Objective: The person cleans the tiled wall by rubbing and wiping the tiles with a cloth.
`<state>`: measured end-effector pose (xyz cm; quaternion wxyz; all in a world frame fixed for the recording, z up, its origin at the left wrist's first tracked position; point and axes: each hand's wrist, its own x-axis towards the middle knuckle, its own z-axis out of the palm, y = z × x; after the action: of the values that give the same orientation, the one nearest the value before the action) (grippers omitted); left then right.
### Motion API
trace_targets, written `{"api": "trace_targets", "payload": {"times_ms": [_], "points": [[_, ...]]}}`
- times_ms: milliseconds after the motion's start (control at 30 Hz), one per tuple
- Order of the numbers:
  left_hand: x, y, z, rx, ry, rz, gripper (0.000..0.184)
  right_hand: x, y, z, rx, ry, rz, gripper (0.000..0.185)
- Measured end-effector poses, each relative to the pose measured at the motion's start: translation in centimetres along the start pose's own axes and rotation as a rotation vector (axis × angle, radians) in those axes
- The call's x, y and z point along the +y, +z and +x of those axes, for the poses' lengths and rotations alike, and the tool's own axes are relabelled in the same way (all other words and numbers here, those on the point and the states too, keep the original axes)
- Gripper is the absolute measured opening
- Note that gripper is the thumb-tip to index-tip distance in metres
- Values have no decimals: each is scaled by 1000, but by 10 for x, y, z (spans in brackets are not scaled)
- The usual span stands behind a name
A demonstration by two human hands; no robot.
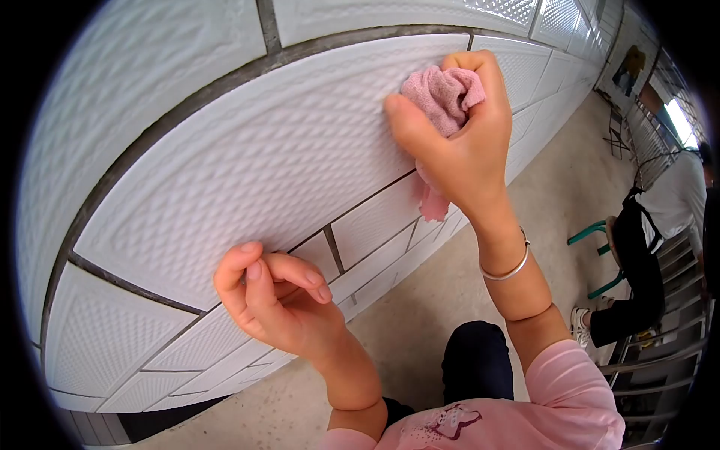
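Observation:
My right hand (472, 142) is closed around a crumpled pink cloth (441, 97), which bears against the white textured wall tile (247, 150). A loose end of the cloth hangs below the palm. Lower and to the left, my left hand (281, 300) is near the lower edge of the same tile, palm turned towards me. Its fingers are curled in, the thumb tip close to the index finger, and nothing shows between them. Whether this hand touches the wall I cannot tell.
Dark grout lines (172, 120) separate the tiles. At the right, a person (667, 217) in dark trousers sits on a stool with green legs (592, 232), beside metal railings (667, 352). A concrete floor (555, 202) runs along the wall. My knee (476, 360) is bent below.

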<state>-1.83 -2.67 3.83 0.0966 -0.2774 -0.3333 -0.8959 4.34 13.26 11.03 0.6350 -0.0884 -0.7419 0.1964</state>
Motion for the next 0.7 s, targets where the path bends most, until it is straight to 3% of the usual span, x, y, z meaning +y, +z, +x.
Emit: {"api": "trace_targets", "payload": {"times_ms": [133, 333, 500, 600, 700], "points": [[0, -3, 1, -26, 15, -7, 24, 3, 0, -1, 3, 91, 80, 37], [0, 0, 0, -7, 3, -17, 25, 5, -3, 1, -7, -22, 3, 36], [1, 0, 1, -3, 10, 22, 24, 23, -13, -3, -32, 198, 161, 37], [1, 4, 0, 37, -12, 30, 24, 17, -17, -6, -42, 215, 168, 40], [2, 5, 0, 46, -18, 37, 24, 15, -13, -4, -37, 140, 7, 41]]}}
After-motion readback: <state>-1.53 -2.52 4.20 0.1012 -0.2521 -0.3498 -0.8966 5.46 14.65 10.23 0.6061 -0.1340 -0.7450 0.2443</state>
